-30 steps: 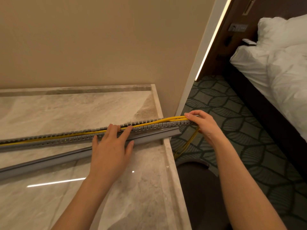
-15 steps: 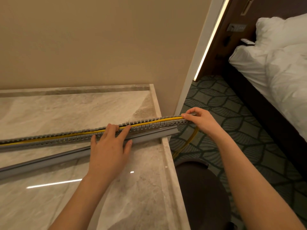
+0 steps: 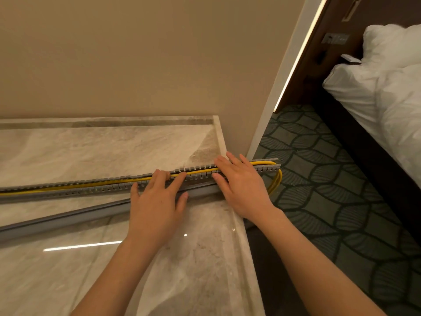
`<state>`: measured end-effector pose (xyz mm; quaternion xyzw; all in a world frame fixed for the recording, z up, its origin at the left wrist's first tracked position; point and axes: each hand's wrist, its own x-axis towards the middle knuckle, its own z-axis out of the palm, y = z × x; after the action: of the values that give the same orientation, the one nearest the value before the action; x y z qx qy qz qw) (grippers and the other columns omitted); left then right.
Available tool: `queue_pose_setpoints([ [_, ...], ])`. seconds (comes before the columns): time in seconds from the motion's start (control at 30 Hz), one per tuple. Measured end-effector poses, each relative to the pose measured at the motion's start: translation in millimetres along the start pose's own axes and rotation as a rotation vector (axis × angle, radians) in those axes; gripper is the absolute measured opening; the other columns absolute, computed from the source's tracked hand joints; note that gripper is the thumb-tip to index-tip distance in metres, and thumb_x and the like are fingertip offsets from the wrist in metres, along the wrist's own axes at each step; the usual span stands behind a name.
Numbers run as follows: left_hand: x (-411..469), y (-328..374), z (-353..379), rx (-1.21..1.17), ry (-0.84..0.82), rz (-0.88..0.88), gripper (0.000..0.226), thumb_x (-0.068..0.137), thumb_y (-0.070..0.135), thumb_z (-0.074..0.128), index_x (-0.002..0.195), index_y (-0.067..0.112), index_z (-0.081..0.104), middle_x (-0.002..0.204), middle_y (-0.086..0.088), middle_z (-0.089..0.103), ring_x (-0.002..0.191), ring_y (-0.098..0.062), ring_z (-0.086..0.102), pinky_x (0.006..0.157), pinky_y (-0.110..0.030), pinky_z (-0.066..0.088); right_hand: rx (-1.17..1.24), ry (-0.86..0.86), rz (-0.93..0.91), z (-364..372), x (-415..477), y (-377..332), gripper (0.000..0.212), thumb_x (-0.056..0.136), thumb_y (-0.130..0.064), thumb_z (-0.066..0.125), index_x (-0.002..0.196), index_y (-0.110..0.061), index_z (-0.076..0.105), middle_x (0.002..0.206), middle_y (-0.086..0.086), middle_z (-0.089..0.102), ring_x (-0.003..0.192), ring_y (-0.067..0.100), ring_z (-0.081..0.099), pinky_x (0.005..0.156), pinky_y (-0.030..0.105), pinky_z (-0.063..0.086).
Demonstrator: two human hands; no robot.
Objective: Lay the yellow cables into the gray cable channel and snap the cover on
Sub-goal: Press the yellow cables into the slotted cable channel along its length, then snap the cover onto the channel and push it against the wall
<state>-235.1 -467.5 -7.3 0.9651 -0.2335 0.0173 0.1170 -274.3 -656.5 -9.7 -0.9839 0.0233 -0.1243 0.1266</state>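
A long gray slotted cable channel [image 3: 91, 187] lies across the marble table, its right end jutting past the table edge. Yellow cables [image 3: 100, 184] run inside it and loop down off the right end [image 3: 276, 181]. The gray cover [image 3: 57, 221] lies flat on the table just in front of the channel, angled to it. My left hand [image 3: 157, 201] rests palm down with its fingers on the channel. My right hand [image 3: 241, 183] lies flat across the channel near the table's right edge, fingers spread, pressing on the cables.
The marble table [image 3: 91, 281] ends at a raised rim [image 3: 248, 247] on the right. A beige wall [image 3: 136, 53] stands behind it. Patterned carpet [image 3: 330, 190] and a bed with white bedding [image 3: 387, 87] lie to the right.
My right hand let go of the cables at the channel's overhanging end and moved left to lie flat on the channel by the table edge. My left hand stayed in place.
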Motion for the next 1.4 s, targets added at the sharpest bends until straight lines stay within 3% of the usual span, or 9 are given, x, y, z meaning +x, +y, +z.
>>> queue_pose_setpoints([
  [0.13, 0, 0, 0, -0.022, 0.007, -0.012, 0.047, 0.091, 0.043, 0.044, 0.136, 0.033, 0.04, 0.127, 0.0, 0.045, 0.125, -0.024, 0.047, 0.106, -0.055, 0.029, -0.003, -0.029, 0.0, 7, -1, 2, 0.052, 0.098, -0.044, 0.029, 0.142, -0.016, 0.032, 0.151, 0.002, 0.032, 0.142, 0.013, 0.019, 0.114, 0.024, 0.001],
  [0.33, 0, -3, -1, -0.038, -0.008, -0.03, 0.05, 0.091, 0.048, 0.039, 0.14, 0.038, 0.031, 0.131, 0.003, 0.038, 0.129, -0.018, 0.04, 0.11, -0.056, 0.02, -0.018, 0.006, 0.03, 10, 2, -3, 0.052, 0.097, -0.044, 0.032, 0.141, -0.017, 0.035, 0.148, 0.001, 0.037, 0.14, 0.013, 0.025, 0.114, 0.024, 0.005],
  [0.5, -16, -15, -2, -0.125, -0.028, -0.004, 0.057, 0.093, 0.049, 0.032, 0.143, 0.047, 0.005, 0.156, 0.012, 0.011, 0.144, -0.008, -0.003, 0.114, -0.052, -0.004, 0.058, -0.049, 0.029, 2, 2, -3, 0.052, 0.097, -0.044, 0.032, 0.142, -0.018, 0.034, 0.15, 0.002, 0.034, 0.141, 0.015, 0.022, 0.115, 0.027, 0.006],
  [0.63, -46, -26, -6, -0.174, 0.003, -0.085, 0.057, 0.093, 0.049, 0.031, 0.142, 0.048, 0.002, 0.156, 0.016, 0.0, 0.143, -0.011, -0.016, 0.114, -0.047, -0.009, 0.096, -0.103, -0.04, -4, 4, -19, 0.051, 0.096, -0.043, 0.034, 0.14, -0.018, 0.037, 0.148, 0.003, 0.036, 0.141, 0.018, 0.019, 0.118, 0.035, 0.011],
  [0.87, -94, -63, -35, -0.21, 0.032, -0.204, 0.059, 0.093, 0.046, 0.037, 0.143, 0.043, 0.006, 0.154, 0.014, 0.01, 0.144, -0.01, -0.001, 0.114, -0.046, -0.007, 0.168, -0.163, -0.168, 0, -8, -105, 0.053, 0.095, -0.044, 0.038, 0.143, -0.022, 0.029, 0.154, 0.0, 0.025, 0.143, 0.014, 0.012, 0.115, 0.028, 0.007],
  [1.2, -210, -187, -99, -0.11, 0.157, -0.17, 0.059, 0.094, 0.048, 0.031, 0.146, 0.037, 0.005, 0.153, 0.012, 0.015, 0.143, -0.008, 0.005, 0.115, -0.045, -0.004, 0.185, -0.087, -0.362, 13, -48, -298, 0.05, 0.094, -0.039, 0.044, 0.139, -0.016, 0.039, 0.142, 0.002, 0.045, 0.131, 0.018, 0.04, 0.108, 0.035, 0.032],
  [1.4, -276, -286, -136, -0.085, 0.159, -0.293, 0.057, 0.095, 0.046, 0.031, 0.146, 0.034, 0.009, 0.153, 0.008, 0.018, 0.143, -0.011, 0.007, 0.116, -0.046, -0.004, 0.205, -0.157, -0.51, 43, -58, -420, 0.05, 0.094, -0.042, 0.042, 0.139, -0.019, 0.039, 0.141, -0.002, 0.046, 0.128, 0.015, 0.042, 0.105, 0.028, 0.03],
])
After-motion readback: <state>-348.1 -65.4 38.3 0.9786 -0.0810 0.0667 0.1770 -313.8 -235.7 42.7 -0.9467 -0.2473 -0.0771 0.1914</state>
